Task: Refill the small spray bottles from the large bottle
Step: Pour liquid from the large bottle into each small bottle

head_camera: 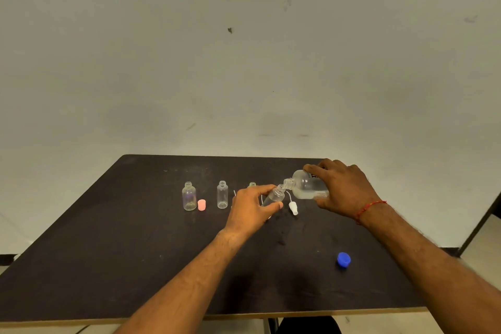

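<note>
Head view: right hand (344, 190) grips the large bottle (307, 184) tipped, mouth at the small spray bottle (274, 197), which left hand (249, 210) clasps slanted to catch.

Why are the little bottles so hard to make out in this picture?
Head view: the small bottles are clear against a dark table, dim even light gives them little glare, and the wide lens keeps them tiny; the left hand half covers one.
</note>
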`<state>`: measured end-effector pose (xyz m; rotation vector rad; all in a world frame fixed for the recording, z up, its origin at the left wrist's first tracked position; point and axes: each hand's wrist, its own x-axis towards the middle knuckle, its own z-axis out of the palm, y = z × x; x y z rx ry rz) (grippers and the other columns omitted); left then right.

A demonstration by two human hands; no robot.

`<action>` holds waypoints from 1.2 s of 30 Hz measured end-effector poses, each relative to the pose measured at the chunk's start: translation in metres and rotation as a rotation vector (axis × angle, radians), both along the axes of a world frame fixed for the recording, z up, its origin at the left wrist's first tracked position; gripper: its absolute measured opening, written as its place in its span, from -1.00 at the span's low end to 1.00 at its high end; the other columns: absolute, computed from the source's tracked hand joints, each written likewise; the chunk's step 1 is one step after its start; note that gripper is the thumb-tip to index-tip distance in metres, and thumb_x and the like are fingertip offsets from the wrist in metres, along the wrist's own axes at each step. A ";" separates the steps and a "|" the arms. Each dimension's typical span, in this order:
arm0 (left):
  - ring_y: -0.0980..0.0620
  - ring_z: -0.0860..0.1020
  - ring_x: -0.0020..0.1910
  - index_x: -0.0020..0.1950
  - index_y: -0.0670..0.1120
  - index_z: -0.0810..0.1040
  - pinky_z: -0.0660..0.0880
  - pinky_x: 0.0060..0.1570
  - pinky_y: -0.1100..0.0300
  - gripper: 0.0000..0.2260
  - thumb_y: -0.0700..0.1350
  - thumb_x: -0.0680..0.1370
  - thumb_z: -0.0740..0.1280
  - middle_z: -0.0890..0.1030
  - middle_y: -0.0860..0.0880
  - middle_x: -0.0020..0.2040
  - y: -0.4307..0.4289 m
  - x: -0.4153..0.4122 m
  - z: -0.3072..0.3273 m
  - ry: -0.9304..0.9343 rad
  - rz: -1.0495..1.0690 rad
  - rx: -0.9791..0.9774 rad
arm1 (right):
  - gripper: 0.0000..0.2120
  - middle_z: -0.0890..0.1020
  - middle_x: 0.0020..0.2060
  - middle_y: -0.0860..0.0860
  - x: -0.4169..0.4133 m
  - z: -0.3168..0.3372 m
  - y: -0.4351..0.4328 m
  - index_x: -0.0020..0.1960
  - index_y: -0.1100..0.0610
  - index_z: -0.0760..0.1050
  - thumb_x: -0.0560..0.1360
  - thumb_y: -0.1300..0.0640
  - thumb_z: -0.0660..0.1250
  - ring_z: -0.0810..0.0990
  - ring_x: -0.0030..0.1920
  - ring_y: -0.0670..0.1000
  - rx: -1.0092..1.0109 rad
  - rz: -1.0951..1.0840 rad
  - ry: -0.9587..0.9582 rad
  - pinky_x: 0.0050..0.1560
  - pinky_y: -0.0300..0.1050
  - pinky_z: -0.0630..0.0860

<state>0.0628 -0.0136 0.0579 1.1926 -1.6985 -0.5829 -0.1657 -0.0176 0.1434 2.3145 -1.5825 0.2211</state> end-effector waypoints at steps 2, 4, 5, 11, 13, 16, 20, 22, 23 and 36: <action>0.09 0.65 -0.13 0.14 0.32 0.55 0.66 -0.24 0.03 -0.68 0.01 0.47 0.51 0.62 0.36 -0.15 0.001 0.000 0.001 -0.015 -0.005 -0.014 | -0.28 0.47 0.22 -0.08 0.000 -0.001 0.000 0.45 -0.17 0.25 0.35 -0.12 0.43 0.44 0.23 0.02 -0.001 -0.003 0.004 0.10 -0.04 0.46; 0.09 0.65 -0.11 0.10 0.32 0.57 0.67 -0.21 0.04 -0.71 0.00 0.48 0.51 0.62 0.33 -0.15 0.001 0.000 0.001 -0.026 -0.002 -0.014 | -0.28 0.48 0.22 -0.07 0.000 -0.002 0.000 0.45 -0.16 0.25 0.35 -0.12 0.43 0.44 0.23 0.02 -0.004 0.000 0.003 0.09 -0.04 0.47; 0.11 0.65 -0.09 0.10 0.26 0.62 0.67 -0.18 0.06 -0.75 -0.01 0.48 0.51 0.61 0.35 -0.16 0.001 0.000 0.001 -0.030 0.000 -0.012 | -0.28 0.48 0.21 -0.07 0.000 -0.002 0.000 0.45 -0.16 0.26 0.35 -0.11 0.44 0.45 0.23 0.03 -0.006 0.002 0.003 0.09 -0.04 0.46; 0.19 0.62 -0.07 0.18 0.07 0.68 0.66 -0.10 0.12 -0.74 -0.04 0.49 0.51 0.56 0.40 -0.16 0.001 -0.002 0.001 -0.045 -0.005 -0.015 | -0.28 0.47 0.22 -0.07 -0.002 -0.002 0.000 0.46 -0.16 0.25 0.36 -0.12 0.43 0.45 0.23 0.03 -0.015 0.005 0.013 0.10 -0.04 0.47; 0.17 0.63 -0.08 0.17 0.08 0.68 0.67 -0.13 0.12 -0.74 -0.04 0.48 0.51 0.59 0.32 -0.13 0.001 -0.002 0.001 -0.032 -0.009 -0.015 | -0.29 0.48 0.21 -0.07 -0.002 -0.002 -0.001 0.45 -0.16 0.26 0.36 -0.12 0.44 0.45 0.22 0.02 -0.016 0.007 0.007 0.08 -0.04 0.47; 0.17 0.63 -0.07 0.19 0.07 0.67 0.67 -0.14 0.13 -0.73 -0.04 0.49 0.51 0.59 0.31 -0.10 0.002 -0.003 0.003 -0.024 -0.012 -0.008 | -0.28 0.48 0.22 -0.08 -0.003 -0.003 -0.002 0.46 -0.16 0.25 0.35 -0.12 0.44 0.45 0.22 0.02 -0.016 0.007 0.004 0.09 -0.04 0.48; 0.16 0.64 -0.10 0.18 0.07 0.68 0.66 -0.18 0.15 -0.73 -0.05 0.48 0.51 0.57 0.38 -0.14 0.001 -0.004 0.003 -0.008 -0.017 0.001 | -0.28 0.48 0.20 -0.08 -0.004 -0.005 -0.004 0.45 -0.16 0.24 0.36 -0.14 0.43 0.45 0.20 0.01 -0.019 0.007 -0.007 0.08 -0.06 0.48; 0.16 0.65 -0.12 0.19 0.07 0.68 0.66 -0.18 0.13 -0.72 -0.05 0.48 0.51 0.56 0.40 -0.15 0.001 -0.005 0.002 -0.002 -0.016 -0.001 | -0.29 0.48 0.19 -0.09 -0.005 -0.006 -0.003 0.45 -0.16 0.24 0.36 -0.14 0.42 0.47 0.19 0.00 -0.013 0.005 -0.029 0.07 -0.08 0.47; 0.17 0.65 -0.13 0.19 0.07 0.67 0.66 -0.17 0.13 -0.72 -0.04 0.48 0.51 0.56 0.41 -0.15 0.001 -0.006 0.002 0.002 -0.014 -0.004 | -0.29 0.49 0.19 -0.09 -0.006 -0.007 -0.002 0.45 -0.15 0.25 0.36 -0.14 0.41 0.48 0.18 0.00 -0.008 0.002 -0.045 0.06 -0.08 0.47; 0.14 0.61 -0.28 0.26 0.04 0.62 0.50 -0.52 0.27 -0.66 -0.06 0.49 0.51 0.65 0.16 0.03 -0.020 -0.032 -0.010 0.124 -0.013 0.125 | -0.33 0.59 0.07 -0.10 -0.026 -0.062 0.001 0.26 -0.08 0.35 0.26 -0.16 0.56 0.57 -0.01 -0.05 0.157 -0.086 -0.596 -0.03 -0.15 0.56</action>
